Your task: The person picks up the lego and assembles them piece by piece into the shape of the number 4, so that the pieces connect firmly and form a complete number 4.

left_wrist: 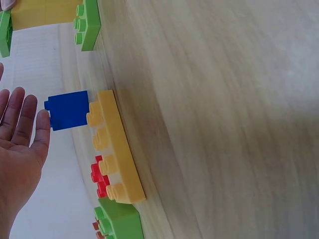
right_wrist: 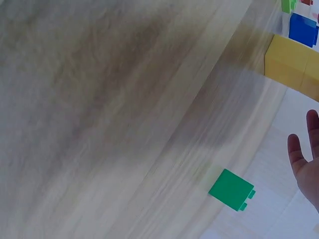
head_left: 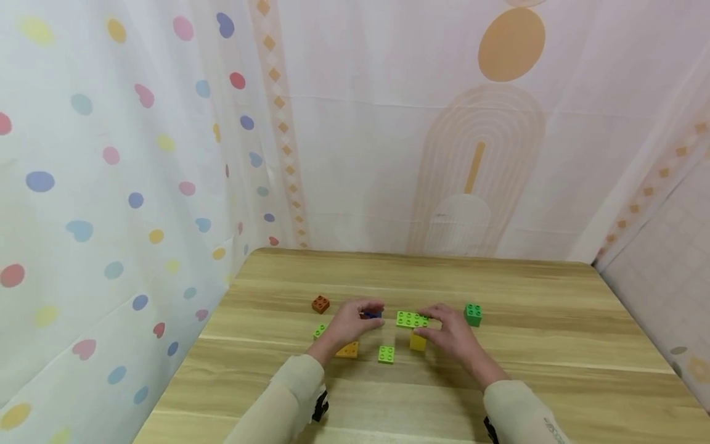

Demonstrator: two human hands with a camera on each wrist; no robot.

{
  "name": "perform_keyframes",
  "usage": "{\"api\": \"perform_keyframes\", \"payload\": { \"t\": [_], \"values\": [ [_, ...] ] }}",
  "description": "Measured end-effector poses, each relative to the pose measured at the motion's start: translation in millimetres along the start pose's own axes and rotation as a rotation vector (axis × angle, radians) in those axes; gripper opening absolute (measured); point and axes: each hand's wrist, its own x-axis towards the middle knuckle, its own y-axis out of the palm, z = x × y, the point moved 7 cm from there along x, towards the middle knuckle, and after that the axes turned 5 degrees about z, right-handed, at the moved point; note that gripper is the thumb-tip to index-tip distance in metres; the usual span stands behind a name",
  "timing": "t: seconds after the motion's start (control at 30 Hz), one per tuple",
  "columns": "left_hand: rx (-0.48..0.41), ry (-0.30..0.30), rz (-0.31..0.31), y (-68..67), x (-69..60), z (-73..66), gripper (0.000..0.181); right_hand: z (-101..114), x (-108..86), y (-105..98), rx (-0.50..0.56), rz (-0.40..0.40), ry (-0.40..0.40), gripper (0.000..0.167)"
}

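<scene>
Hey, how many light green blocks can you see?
3: a long block atop the yellow column by the right hand, a small block left of that column, and a third block partly behind the left hand. Others may be hidden.

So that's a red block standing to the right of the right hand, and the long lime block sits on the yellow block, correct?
Not quite: it's a green block, not a red one, standing to the right of the right hand, as the head view shows. The long lime block does sit on the yellow block.

Green block (right_wrist: pixel 232 189) apart from yellow block (right_wrist: pixel 290 62)
</scene>
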Motion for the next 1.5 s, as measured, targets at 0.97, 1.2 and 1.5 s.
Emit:
{"api": "perform_keyframes", "payload": {
  "t": [0.97,1.2,1.5],
  "values": [
    [0.049,-0.014,-0.051,-43.8,-38.8,24.9,0.034,-13,-4.1,9,0.234,-0.035,0.092,0.038],
    [0.059,-0.009,-0.041,-45.7,-48.4,31.1,0.036,-14,-3.5,9,0.246,-0.029,0.128,0.039],
    [0.076,-0.028,-0.054,-47.7,-61.1,36.0,0.034,-16,-4.7,12,0.255,-0.03,0.139,0.04]
  ]
}}
